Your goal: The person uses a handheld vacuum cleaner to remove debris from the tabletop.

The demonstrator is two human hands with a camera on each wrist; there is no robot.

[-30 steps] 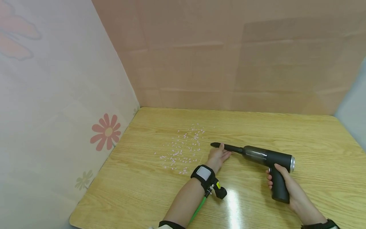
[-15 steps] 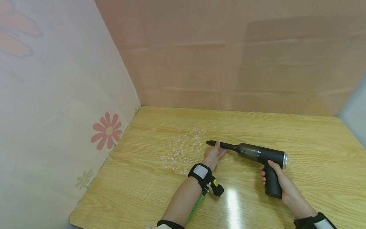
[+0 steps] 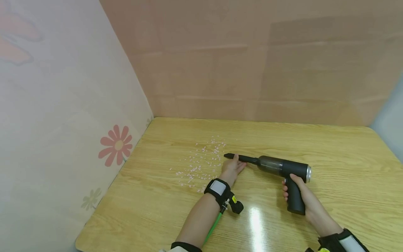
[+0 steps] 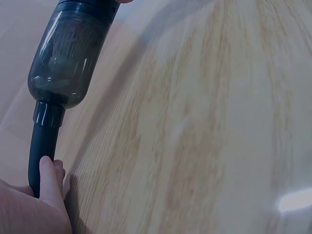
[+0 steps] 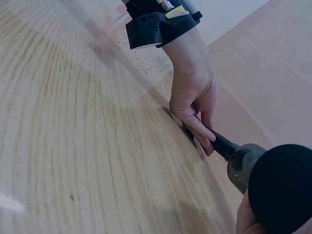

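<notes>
A black handheld vacuum cleaner (image 3: 294, 169) with a smoky see-through dust cup (image 4: 63, 63) is held level above the table, pointing left. My right hand (image 3: 306, 199) grips its pistol handle, fingers wrapped round the front. My left hand (image 3: 231, 169) pinches the slim black nozzle (image 3: 250, 159), thumb over the top and fingers beneath, as the right wrist view also shows. Left of the nozzle tip lie many small pale pink bits (image 3: 195, 168), scattered over the wood. The tip stands close to their right edge.
The wooden table (image 3: 151, 210) meets a brown papered wall (image 3: 201, 70) at the back. A pale wall with printed flowers (image 3: 118, 145) rises along the left side. A green cable (image 3: 214, 227) runs from the left wrist camera down the forearm.
Both hands have shifted left and slightly away with the vacuum cleaner, bringing its nozzle tip nearer to the pink bits. The grip of each hand stays the same.
</notes>
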